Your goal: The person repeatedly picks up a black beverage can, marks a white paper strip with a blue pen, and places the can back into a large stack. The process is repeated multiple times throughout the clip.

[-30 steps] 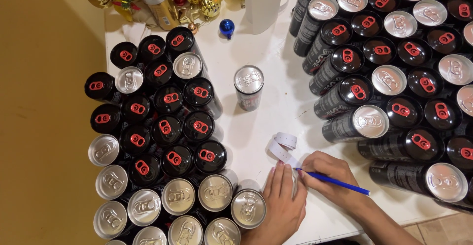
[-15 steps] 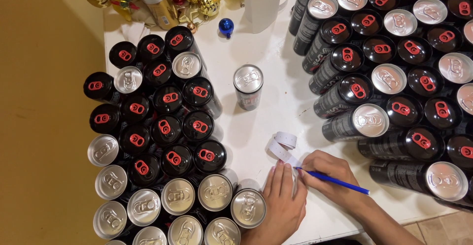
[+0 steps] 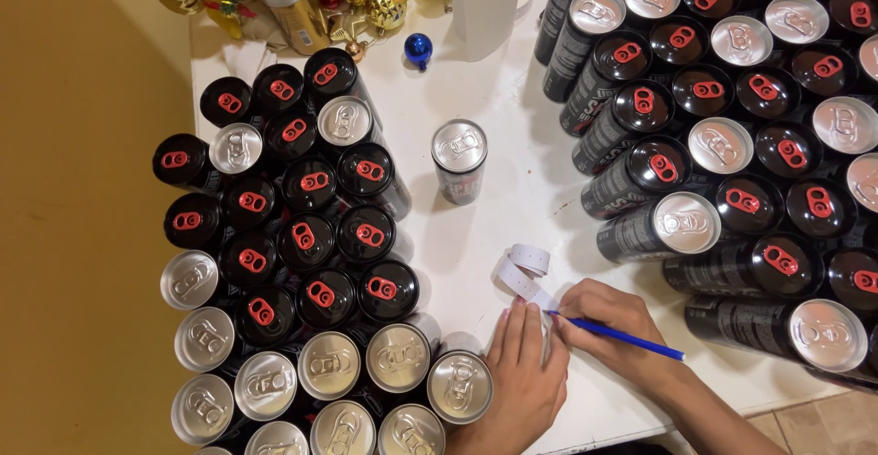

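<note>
Lower centre of the frame: the left hand lies flat, fingers together, pinning a curling white paper strip while the right hand grips a blue pen; a slip could jostle the nearest silver-topped can, toppling neighbours

Warm overhead light, soft shadows beside cans, glare on silver lids, sharp focus, edges slightly stretched

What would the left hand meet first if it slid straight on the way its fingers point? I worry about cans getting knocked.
The left hand points up the table. Its fingertips already lie on the paper strip; beyond its curl, probably the lone can, though it stands slightly left of that line.
</note>
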